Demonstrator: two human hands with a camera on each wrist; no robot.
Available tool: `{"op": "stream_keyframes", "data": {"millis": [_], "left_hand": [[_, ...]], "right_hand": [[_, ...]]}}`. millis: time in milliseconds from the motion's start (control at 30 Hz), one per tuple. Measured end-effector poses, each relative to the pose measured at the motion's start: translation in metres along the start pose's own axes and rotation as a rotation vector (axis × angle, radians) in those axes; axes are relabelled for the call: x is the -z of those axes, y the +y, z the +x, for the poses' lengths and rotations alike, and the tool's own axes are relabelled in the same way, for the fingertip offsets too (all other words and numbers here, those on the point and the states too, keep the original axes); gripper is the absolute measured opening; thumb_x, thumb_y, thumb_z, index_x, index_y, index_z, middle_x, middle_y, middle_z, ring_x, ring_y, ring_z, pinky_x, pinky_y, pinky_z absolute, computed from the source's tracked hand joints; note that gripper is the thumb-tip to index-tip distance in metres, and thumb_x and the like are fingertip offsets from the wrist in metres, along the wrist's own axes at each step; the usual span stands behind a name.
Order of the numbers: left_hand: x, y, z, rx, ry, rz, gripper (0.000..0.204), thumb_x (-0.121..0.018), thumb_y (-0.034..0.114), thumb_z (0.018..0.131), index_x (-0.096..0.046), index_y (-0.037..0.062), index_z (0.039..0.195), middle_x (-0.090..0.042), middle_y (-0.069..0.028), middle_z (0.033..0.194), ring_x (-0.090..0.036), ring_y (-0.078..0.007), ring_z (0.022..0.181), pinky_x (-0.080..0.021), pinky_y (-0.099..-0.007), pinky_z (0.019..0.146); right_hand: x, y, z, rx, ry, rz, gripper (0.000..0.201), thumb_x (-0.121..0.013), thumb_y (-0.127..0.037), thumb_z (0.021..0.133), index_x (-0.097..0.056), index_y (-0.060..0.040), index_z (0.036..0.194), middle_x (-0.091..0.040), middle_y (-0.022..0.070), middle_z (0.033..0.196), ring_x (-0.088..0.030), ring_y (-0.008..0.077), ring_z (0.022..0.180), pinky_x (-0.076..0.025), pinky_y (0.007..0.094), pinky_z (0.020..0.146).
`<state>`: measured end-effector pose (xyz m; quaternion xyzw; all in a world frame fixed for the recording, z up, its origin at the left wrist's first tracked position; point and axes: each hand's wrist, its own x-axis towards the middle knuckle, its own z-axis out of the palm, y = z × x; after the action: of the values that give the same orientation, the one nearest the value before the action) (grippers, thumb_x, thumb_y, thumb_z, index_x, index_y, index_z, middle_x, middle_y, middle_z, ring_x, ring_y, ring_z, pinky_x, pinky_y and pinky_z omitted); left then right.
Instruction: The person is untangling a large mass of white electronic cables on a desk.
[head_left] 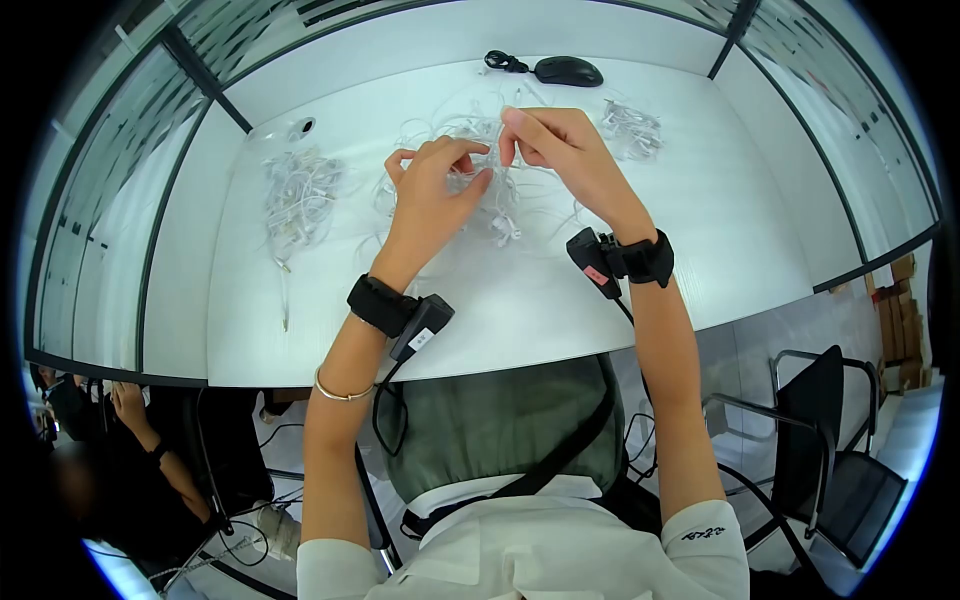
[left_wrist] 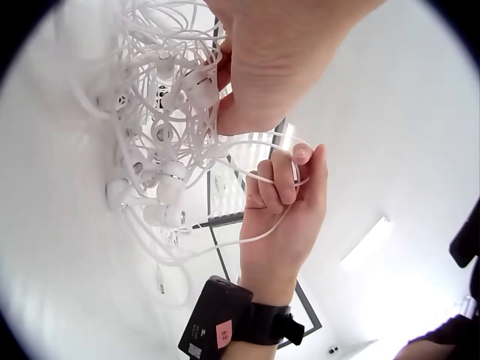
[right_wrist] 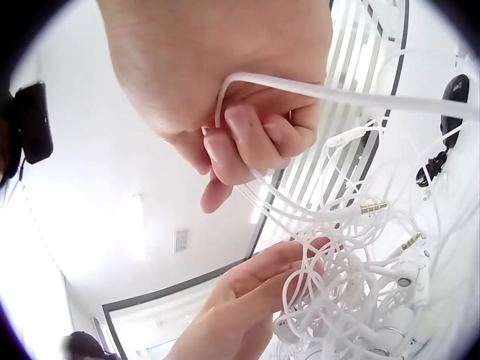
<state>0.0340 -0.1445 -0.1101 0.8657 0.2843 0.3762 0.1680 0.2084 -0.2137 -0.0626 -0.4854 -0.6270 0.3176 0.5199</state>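
Note:
A tangle of white wired earphones [left_wrist: 161, 127] lies on the table in front of the person, its earbuds and metal plugs showing in the wrist views. At the tangle's left side, the left hand [head_left: 434, 184] grips part of the bunched cables between thumb and fingers; its fingertips are partly hidden among them. Above the tangle's right side, the right hand [head_left: 570, 152] pinches a white earphone cable [right_wrist: 300, 88], with curled fingers around it. Loops of that cable run from the right hand down into the tangle. Gold plugs [right_wrist: 374, 208] stick out near the middle of the bunch.
Another heap of white earphones [head_left: 302, 198] lies at the left, one cable trailing toward the front edge. A smaller white cable bundle [head_left: 632, 130] sits at the right. A black mouse [head_left: 568, 71] lies at the back. Low partitions [head_left: 170, 230] enclose the table.

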Motion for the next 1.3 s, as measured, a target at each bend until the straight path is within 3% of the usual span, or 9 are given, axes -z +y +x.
{"op": "stream_keyframes", "data": {"millis": [133, 333, 433, 533, 667, 767, 867, 1000, 1300], "left_hand": [[-0.001, 0.0, 0.002, 0.015, 0.009, -0.023, 0.008, -0.066, 0.014, 0.081, -0.065, 0.0115, 0.089, -0.061, 0.0036, 0.084, -0.056, -0.0083, 0.082, -0.021, -0.0348, 0.088], [0.0, -0.001, 0.003, -0.032, 0.07, -0.014, 0.004, -0.065, 0.013, 0.083, -0.064, 0.0101, 0.085, -0.063, 0.0028, 0.077, -0.057, -0.0094, 0.072, -0.023, -0.0341, 0.085], [0.0, 0.002, 0.004, -0.037, 0.133, -0.011, 0.003, -0.062, 0.012, 0.085, -0.062, 0.0091, 0.084, -0.062, -0.0007, 0.072, -0.056, -0.0139, 0.067, -0.026, -0.0344, 0.081], [0.0, -0.002, 0.004, -0.043, 0.158, -0.005, 0.003, -0.06, 0.012, 0.088, -0.059, 0.0093, 0.087, -0.063, -0.0009, 0.071, -0.056, -0.0139, 0.064, -0.027, -0.0342, 0.081], [0.0, -0.005, 0.003, -0.015, 0.143, -0.027, 0.004, -0.055, 0.012, 0.092, -0.057, 0.0085, 0.093, -0.066, -0.0003, 0.076, -0.06, -0.0119, 0.071, -0.027, -0.0337, 0.084], [-0.001, -0.007, 0.003, -0.008, 0.154, -0.044, 0.003, -0.054, 0.011, 0.093, -0.054, 0.008, 0.093, -0.066, -0.0005, 0.078, -0.06, -0.0121, 0.07, -0.027, -0.0339, 0.084], [-0.001, -0.007, 0.002, -0.001, 0.154, -0.052, 0.003, -0.053, 0.01, 0.093, -0.052, 0.0076, 0.095, -0.067, -0.0007, 0.079, -0.061, -0.0124, 0.073, -0.027, -0.0341, 0.085], [-0.006, -0.01, 0.002, -0.059, 0.199, -0.09, 0.003, -0.052, 0.01, 0.092, -0.052, 0.0073, 0.093, -0.065, -0.0033, 0.071, -0.055, -0.0189, 0.063, -0.03, -0.0352, 0.08], [-0.004, -0.004, 0.004, -0.035, 0.143, -0.126, 0.005, -0.051, 0.012, 0.093, -0.052, 0.0074, 0.094, -0.07, -0.0049, 0.075, -0.059, -0.0195, 0.066, -0.03, -0.0351, 0.082]], "right_hand": [[0.002, 0.002, 0.001, 0.012, 0.003, -0.015, 0.046, -0.047, -0.035, 0.098, -0.059, -0.001, 0.069, -0.026, -0.0049, 0.055, -0.024, 0.0064, 0.053, -0.024, 0.0248, 0.053], [0.003, 0.006, 0.003, -0.013, 0.017, 0.017, 0.039, -0.047, -0.032, 0.098, -0.059, -0.0026, 0.076, -0.03, -0.005, 0.055, -0.025, 0.0059, 0.053, -0.023, 0.024, 0.051], [0.002, 0.005, 0.002, -0.044, 0.039, 0.022, 0.029, -0.056, -0.033, 0.093, -0.06, -0.0045, 0.086, -0.039, -0.0039, 0.059, -0.035, 0.0062, 0.056, -0.03, 0.0226, 0.052], [-0.006, 0.004, 0.001, -0.094, 0.054, -0.037, 0.023, -0.056, -0.029, 0.092, -0.058, -0.0081, 0.101, -0.045, -0.0038, 0.061, -0.038, 0.0043, 0.054, -0.03, 0.0204, 0.051], [-0.007, 0.015, 0.003, -0.05, 0.032, -0.187, 0.034, -0.063, -0.029, 0.087, -0.058, -0.0117, 0.116, -0.06, 0.0015, 0.079, -0.049, 0.009, 0.059, -0.041, 0.0224, 0.056], [-0.004, 0.02, 0.004, -0.037, -0.057, -0.318, 0.035, -0.063, -0.031, 0.087, -0.059, -0.0127, 0.116, -0.06, 0.0017, 0.08, -0.052, 0.0102, 0.059, -0.042, 0.0242, 0.057], [-0.007, 0.018, 0.002, -0.051, -0.051, -0.352, 0.036, -0.066, -0.036, 0.086, -0.061, -0.0165, 0.115, -0.059, 0.0012, 0.079, -0.052, 0.008, 0.06, -0.041, 0.022, 0.056], [-0.015, 0.016, 0.002, -0.157, 0.006, -0.446, 0.049, -0.072, -0.044, 0.078, -0.06, -0.0146, 0.115, -0.061, 0.0024, 0.08, -0.056, 0.0102, 0.062, -0.042, 0.0225, 0.058], [-0.006, 0.039, 0.006, -0.075, -0.029, -0.293, 0.04, -0.067, -0.021, 0.076, -0.058, -0.0101, 0.114, -0.064, 0.0062, 0.078, -0.056, 0.0107, 0.062, -0.044, 0.0242, 0.059]]}}
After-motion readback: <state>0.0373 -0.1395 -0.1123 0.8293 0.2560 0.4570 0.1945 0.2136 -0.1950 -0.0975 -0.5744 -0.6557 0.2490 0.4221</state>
